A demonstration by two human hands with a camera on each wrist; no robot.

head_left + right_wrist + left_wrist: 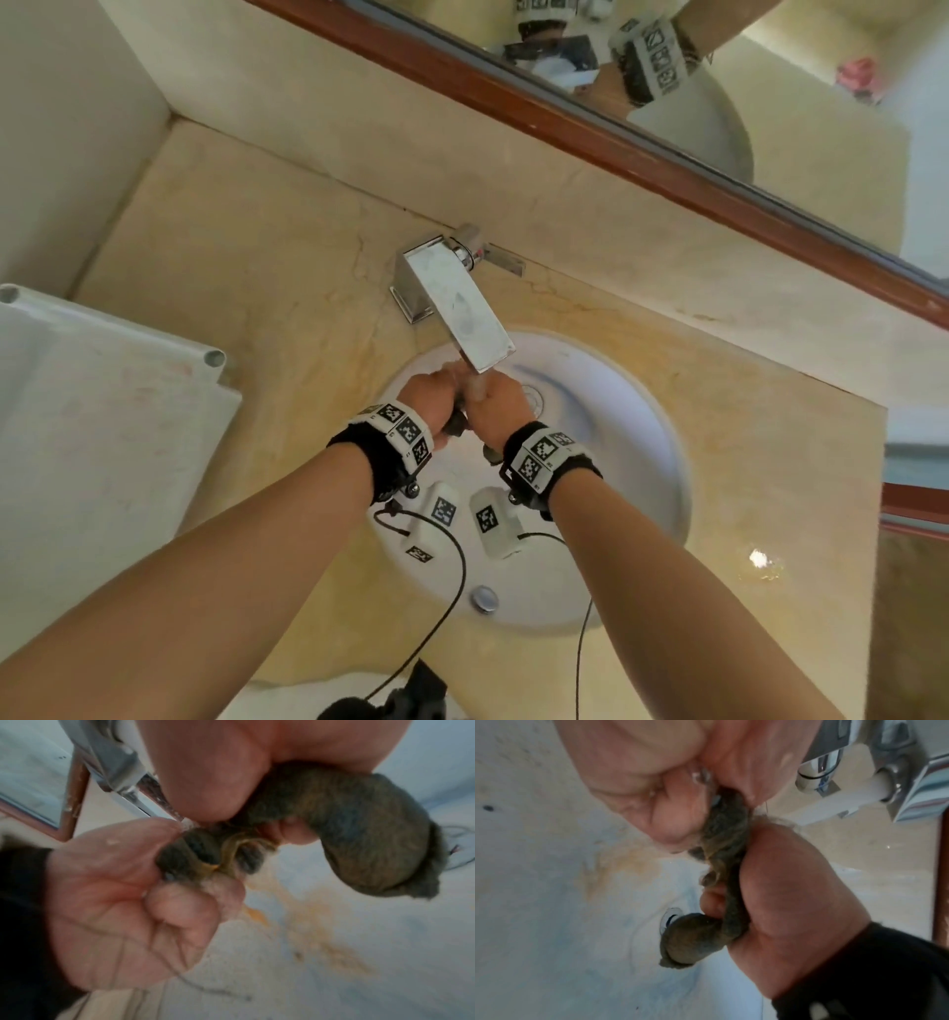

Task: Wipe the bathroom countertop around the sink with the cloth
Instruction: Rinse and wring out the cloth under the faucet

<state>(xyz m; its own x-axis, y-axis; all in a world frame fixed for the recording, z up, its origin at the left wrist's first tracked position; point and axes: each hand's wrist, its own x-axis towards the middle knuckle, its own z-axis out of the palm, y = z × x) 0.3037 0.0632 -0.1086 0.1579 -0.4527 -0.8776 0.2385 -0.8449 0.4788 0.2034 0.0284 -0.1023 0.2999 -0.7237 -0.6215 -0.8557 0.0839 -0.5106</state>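
Note:
A grey cloth point(455, 424), twisted into a wet rope, is held over the white sink point(642, 411) just under the chrome faucet point(457, 303) spout. My left hand point(429, 397) grips one part and my right hand point(497, 406) grips the other, knuckles close together. In the left wrist view the cloth point(725, 845) runs between both fists, with a rolled end point(687, 943) sticking out below my left hand point(782, 892). In the right wrist view my right hand point(164, 898) curls round the cloth point(359, 833), and a thin stream of water point(164, 805) falls onto it.
Beige marble countertop point(231, 257) surrounds the sink, wet and shiny at the right point(760, 560). A mirror with a brown wooden frame point(565, 133) stands behind the faucet. A white ribbed panel point(102, 437) lies at the left. Yellowish stains point(308, 912) mark the basin.

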